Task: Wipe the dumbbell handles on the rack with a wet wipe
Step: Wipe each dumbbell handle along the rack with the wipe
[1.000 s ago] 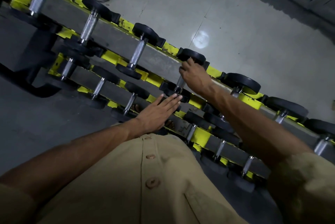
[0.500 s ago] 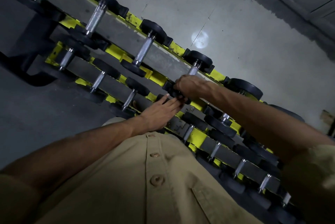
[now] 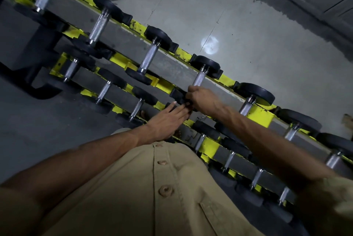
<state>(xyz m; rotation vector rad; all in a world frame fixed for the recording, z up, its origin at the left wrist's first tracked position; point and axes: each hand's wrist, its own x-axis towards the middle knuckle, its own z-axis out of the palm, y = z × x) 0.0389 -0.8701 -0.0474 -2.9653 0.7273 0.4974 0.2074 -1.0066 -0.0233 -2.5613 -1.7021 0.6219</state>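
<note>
While the camera looks steeply down over a tan buttoned shirt (image 3: pixel 172 188), the right hand (image 3: pixel 202 98) is curled around the lower end of a knurled steel dumbbell handle (image 3: pixel 198 79) on the upper tier of the rack (image 3: pixel 257 115). Its fingers wrap the bar just above the near black weight head; no wet wipe can be made out in the dim light, and whether one lies under the palm cannot be told. The left hand (image 3: pixel 168 119) reaches in from below with its fingers straight and together, holding nothing, the fingertips (image 3: pixel 183 108) touching or nearly touching the knuckles of the right hand beside the same weight head. The rack, yellow with grey rails, runs diagonally from upper left to lower right. Along the upper tier sit more dumbbells, among them one to the left (image 3: pixel 149 58) and one to the right (image 3: pixel 248 102) of the gripped one, each with its handle bridging the two rails. A lower tier of smaller dumbbells (image 3: pixel 103 90) runs parallel, nearer the person. Beyond the rack lies a pale concrete floor (image 3: pixel 248 25) with a round bright spot of light (image 3: pixel 210 45) on it.
</note>
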